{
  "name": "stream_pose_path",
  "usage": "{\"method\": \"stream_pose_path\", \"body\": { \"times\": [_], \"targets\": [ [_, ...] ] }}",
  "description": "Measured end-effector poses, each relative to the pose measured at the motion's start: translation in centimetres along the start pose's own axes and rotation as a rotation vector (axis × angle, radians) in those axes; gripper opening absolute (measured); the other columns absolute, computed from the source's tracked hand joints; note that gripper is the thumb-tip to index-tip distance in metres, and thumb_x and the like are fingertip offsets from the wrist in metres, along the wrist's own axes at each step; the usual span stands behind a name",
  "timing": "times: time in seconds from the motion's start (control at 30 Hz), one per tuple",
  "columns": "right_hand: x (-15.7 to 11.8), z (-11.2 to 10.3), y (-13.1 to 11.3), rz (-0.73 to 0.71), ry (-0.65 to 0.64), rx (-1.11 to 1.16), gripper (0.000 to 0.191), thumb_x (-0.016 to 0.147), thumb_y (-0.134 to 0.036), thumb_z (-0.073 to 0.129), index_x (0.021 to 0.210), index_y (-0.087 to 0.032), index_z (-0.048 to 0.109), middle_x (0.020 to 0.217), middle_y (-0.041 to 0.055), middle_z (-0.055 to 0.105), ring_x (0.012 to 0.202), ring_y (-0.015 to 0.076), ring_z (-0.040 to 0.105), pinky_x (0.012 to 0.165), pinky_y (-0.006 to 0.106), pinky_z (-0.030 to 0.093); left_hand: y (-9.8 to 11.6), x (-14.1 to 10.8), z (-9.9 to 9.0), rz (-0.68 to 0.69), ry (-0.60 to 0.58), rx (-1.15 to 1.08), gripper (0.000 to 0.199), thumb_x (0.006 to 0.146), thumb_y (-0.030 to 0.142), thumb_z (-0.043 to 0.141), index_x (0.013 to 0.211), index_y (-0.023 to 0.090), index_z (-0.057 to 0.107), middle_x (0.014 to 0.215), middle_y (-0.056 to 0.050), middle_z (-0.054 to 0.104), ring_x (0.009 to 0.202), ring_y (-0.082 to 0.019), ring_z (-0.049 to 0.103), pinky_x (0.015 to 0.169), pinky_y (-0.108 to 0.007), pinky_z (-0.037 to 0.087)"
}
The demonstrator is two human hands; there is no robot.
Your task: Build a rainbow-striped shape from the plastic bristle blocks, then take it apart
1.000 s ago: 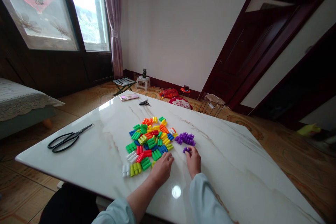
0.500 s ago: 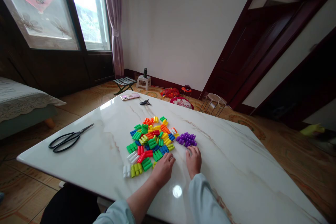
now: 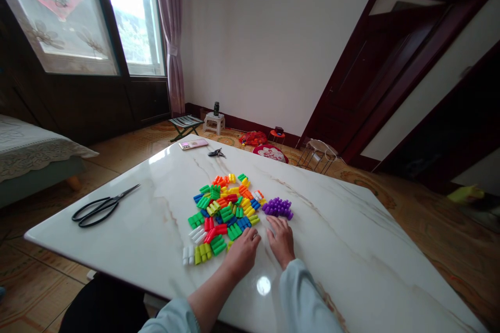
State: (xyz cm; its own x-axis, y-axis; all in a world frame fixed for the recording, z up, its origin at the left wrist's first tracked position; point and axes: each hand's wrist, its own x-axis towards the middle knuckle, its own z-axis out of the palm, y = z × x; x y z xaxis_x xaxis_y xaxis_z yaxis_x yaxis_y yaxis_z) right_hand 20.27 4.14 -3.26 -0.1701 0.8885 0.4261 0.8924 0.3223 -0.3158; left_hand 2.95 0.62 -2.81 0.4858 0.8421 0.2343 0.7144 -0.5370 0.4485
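Facing veined white tabletop (image 3: pixel 336 239), you had left hand (image 3: pixel 242 252) with fingers curled beside pile of multicoloured blocks (image 3: pixel 225 213); couldn't tell if it gripped anything. Your right hand (image 3: pixel 282 242) was loosely open, empty as far as visible, just near side of purple blocks (image 3: pixel 277 207), right of pile. Scissors (image 3: pixel 114 199) lay left, phone (image 3: pixel 194 144) and small black tool (image 3: pixel 214 153) toward far corner. Beyond: folding stool (image 3: pixel 185 122), white stool (image 3: pixel 214 120), curtained window (image 3: pixel 130 21), dark red door (image 3: pixel 363 67).

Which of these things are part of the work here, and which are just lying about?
Seemingly in use:
left hand
right hand
purple pieces
multicoloured pieces

Seemingly just lying about:
black-handled scissors
pink phone
small dark object
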Motion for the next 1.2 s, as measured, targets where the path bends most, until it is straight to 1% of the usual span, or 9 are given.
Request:
{"method": "stream_pose_path", "body": {
  "times": [0.13, 0.3, 0.4, 0.47, 0.6, 0.7, 0.9, 1.1, 1.2],
  "targets": [
    [-0.03, -0.10, -0.33, 0.012, -0.029, -0.057, 0.044, 0.087, -0.024, 0.044, 0.129, -0.017, 0.055, 0.129, 0.0088, 0.058, 0.114, 0.0218, 0.050, 0.094, 0.035, 0.039, -0.10, 0.05, 0.23, 0.002, 0.020, 0.008, 0.028, 0.084, 0.005, 0.038, 0.101, 0.018, 0.057, 0.109, -0.007, 0.053, 0.105, -0.020, 0.046, 0.091, -0.031, 0.045],
    [-0.14, -0.08, -0.44, -0.014, -0.071, -0.114, 0.044, 0.089, -0.027, 0.043, 0.131, -0.020, 0.054, 0.132, 0.0070, 0.056, 0.115, 0.0204, 0.050, 0.092, 0.033, 0.039, -0.25, 0.10, 0.36, 0.012, 0.025, 0.022, 0.030, 0.083, 0.004, 0.038, 0.102, 0.017, 0.057, 0.109, -0.008, 0.054, 0.104, -0.020, 0.046, 0.091, -0.032, 0.045],
    [-0.15, -0.08, -0.52, -0.019, -0.070, -0.131, 0.045, 0.089, -0.028, 0.045, 0.133, -0.020, 0.051, 0.133, 0.0069, 0.056, 0.114, 0.0207, 0.050, 0.092, 0.034, 0.038, -0.24, 0.09, 0.32, 0.011, 0.021, 0.026, 0.031, 0.083, 0.004, 0.038, 0.102, 0.017, 0.057, 0.110, -0.008, 0.054, 0.104, -0.020, 0.046, 0.092, -0.032, 0.045],
    [-0.20, -0.10, -0.53, -0.021, -0.045, -0.108, 0.041, 0.090, -0.029, 0.046, 0.128, -0.019, 0.055, 0.128, 0.0074, 0.059, 0.112, 0.0203, 0.050, 0.092, 0.033, 0.039, -0.19, 0.05, 0.28, 0.008, 0.020, 0.021, 0.030, 0.084, 0.004, 0.038, 0.103, 0.018, 0.057, 0.110, -0.008, 0.054, 0.105, -0.020, 0.046, 0.091, -0.032, 0.045],
    [-0.33, -0.15, -0.47, 0.039, 0.056, -0.095, 0.031, 0.093, -0.029, 0.043, 0.108, -0.014, 0.066, 0.109, 0.0097, 0.066, 0.102, 0.0196, 0.054, 0.090, 0.031, 0.040, -0.14, -0.03, 0.23, 0.007, 0.023, 0.006, 0.029, 0.084, 0.005, 0.038, 0.103, 0.017, 0.056, 0.111, -0.008, 0.053, 0.106, -0.019, 0.046, 0.091, -0.031, 0.044],
    [-0.34, -0.15, -0.53, 0.085, 0.090, -0.151, 0.032, 0.093, -0.030, 0.042, 0.108, -0.013, 0.066, 0.110, 0.0105, 0.066, 0.103, 0.0205, 0.053, 0.090, 0.032, 0.040, -0.14, -0.06, 0.20, 0.004, 0.021, 0.008, 0.029, 0.083, 0.004, 0.038, 0.102, 0.017, 0.057, 0.111, -0.008, 0.053, 0.107, -0.019, 0.045, 0.090, -0.030, 0.045],
    [-0.26, -0.21, -0.92, 0.068, 0.007, -0.217, 0.038, 0.093, -0.031, 0.043, 0.125, -0.018, 0.059, 0.126, 0.0072, 0.060, 0.110, 0.0200, 0.050, 0.092, 0.031, 0.040, -0.13, 0.00, 0.17, 0.003, 0.021, 0.007, 0.028, 0.084, 0.005, 0.039, 0.102, 0.017, 0.057, 0.111, -0.008, 0.053, 0.107, -0.020, 0.045, 0.091, -0.030, 0.044],
    [-0.26, -0.13, -0.89, 0.072, -0.054, -0.212, 0.037, 0.092, -0.031, 0.041, 0.120, -0.018, 0.061, 0.127, 0.0068, 0.060, 0.113, 0.0208, 0.050, 0.095, 0.032, 0.039, -0.11, 0.04, 0.22, 0.008, 0.023, 0.013, 0.028, 0.085, 0.004, 0.039, 0.102, 0.017, 0.057, 0.111, -0.007, 0.054, 0.105, -0.019, 0.046, 0.092, -0.031, 0.043],
    [-0.71, 0.33, -1.12, 0.094, -0.096, -0.259, 0.040, 0.092, -0.030, 0.039, 0.125, -0.018, 0.058, 0.132, 0.0067, 0.056, 0.118, 0.0214, 0.047, 0.098, 0.033, 0.037, -0.02, -0.01, 0.18, 0.002, 0.022, 0.009, 0.028, 0.085, 0.005, 0.039, 0.102, 0.018, 0.057, 0.110, -0.007, 0.054, 0.106, -0.019, 0.046, 0.091, -0.030, 0.044]
  ]
}}
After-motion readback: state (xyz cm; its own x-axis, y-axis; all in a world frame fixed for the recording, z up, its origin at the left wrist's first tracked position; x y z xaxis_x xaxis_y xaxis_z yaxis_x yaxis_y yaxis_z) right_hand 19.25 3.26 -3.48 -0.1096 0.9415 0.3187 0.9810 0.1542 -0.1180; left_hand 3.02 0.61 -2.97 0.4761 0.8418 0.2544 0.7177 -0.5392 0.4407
